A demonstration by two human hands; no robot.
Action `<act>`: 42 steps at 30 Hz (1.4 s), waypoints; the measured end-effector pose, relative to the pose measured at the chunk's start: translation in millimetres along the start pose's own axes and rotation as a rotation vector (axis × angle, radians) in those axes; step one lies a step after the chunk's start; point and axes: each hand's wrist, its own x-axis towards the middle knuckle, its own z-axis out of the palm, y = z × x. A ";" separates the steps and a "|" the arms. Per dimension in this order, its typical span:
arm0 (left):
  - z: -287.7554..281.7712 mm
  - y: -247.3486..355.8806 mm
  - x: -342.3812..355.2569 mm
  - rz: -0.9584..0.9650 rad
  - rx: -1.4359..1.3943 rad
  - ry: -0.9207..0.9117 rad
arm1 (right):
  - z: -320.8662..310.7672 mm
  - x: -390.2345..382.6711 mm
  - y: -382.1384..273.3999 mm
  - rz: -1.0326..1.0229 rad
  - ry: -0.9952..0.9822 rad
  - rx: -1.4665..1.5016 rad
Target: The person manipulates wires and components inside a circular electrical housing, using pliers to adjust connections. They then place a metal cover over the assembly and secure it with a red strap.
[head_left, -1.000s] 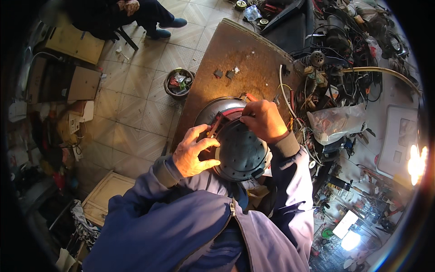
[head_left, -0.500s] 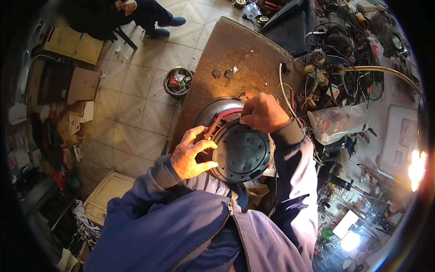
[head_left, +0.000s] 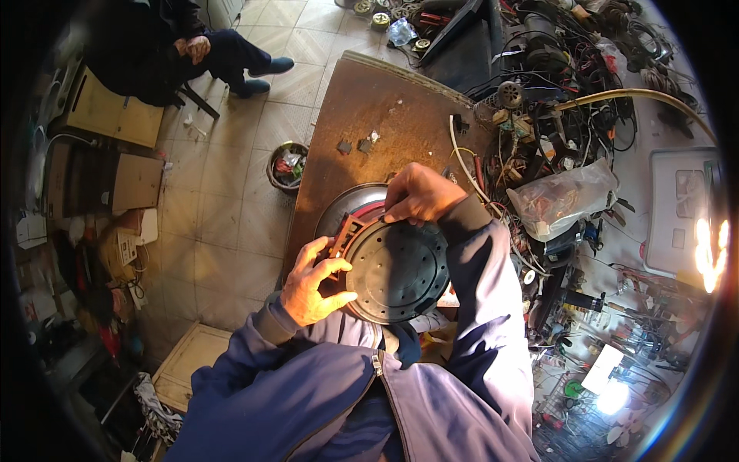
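Observation:
A black, round, perforated base (head_left: 396,273) with a red rim rests at the near end of the worktable. My left hand (head_left: 312,285) grips its left edge, thumb and fingers apart around it, beside an orange-red slotted bracket (head_left: 346,235). My right hand (head_left: 419,196) is curled at the base's upper edge, fingertips pinched there; what sits between them is hidden. A shiny steel bowl-shaped part (head_left: 339,204) shows behind the black base, partly covered by it.
Small dark pieces lie on the wooden table (head_left: 369,92). A bin (head_left: 274,165) stands left of it. Right are tangled cables (head_left: 554,131), a plastic bag (head_left: 562,200), tools and a glowing lamp (head_left: 710,254). A seated person (head_left: 192,61) is at upper left.
The whole view has shifted, so the table, hands and base sit lower and further left in the frame. My hands keep nearly the same grip on the base.

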 end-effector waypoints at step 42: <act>7.3 -23.9 -14.5 -0.017 0.051 -0.054 | 202.9 -123.0 249.0 0.228 1.324 0.048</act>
